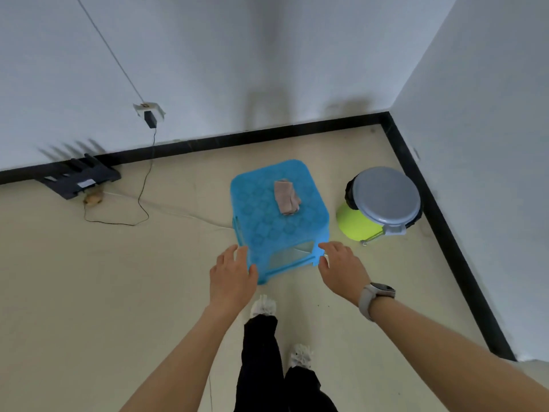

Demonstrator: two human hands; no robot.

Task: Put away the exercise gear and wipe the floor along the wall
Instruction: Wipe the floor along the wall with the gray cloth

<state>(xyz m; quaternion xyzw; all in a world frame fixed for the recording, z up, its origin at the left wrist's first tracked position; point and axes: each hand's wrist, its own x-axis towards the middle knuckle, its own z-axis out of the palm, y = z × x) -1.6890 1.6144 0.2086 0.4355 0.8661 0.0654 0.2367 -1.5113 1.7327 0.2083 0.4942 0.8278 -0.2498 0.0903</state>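
Head view: a blue plastic stool [279, 215] stands on the beige floor [89, 278] near the room corner. A folded pinkish cloth [286, 197] lies on the stool seat, toward its far side.

The left hand [233, 278] is at the near left corner of the stool, fingers extended and spread, thumb against the lower edge of the stool. The right hand [341, 267] is at the near right corner of the stool, fingers loosely extended; a pale wristwatch [375, 295] sits on that wrist. Contact between either hand and the stool appears light, but motion blur prevents confirmation of a firm hold.

Right of the stool, a lime-green pedal bin [380, 206] with a grey lid stands close to the black baseboard [267, 133]. Left of the stool, a dark router [80, 176] rests against the baseboard, and a black cable [142, 200] runs from a wall adapter [150, 118] down across the floor. Two slippered feet [264, 306] are just behind the stool.
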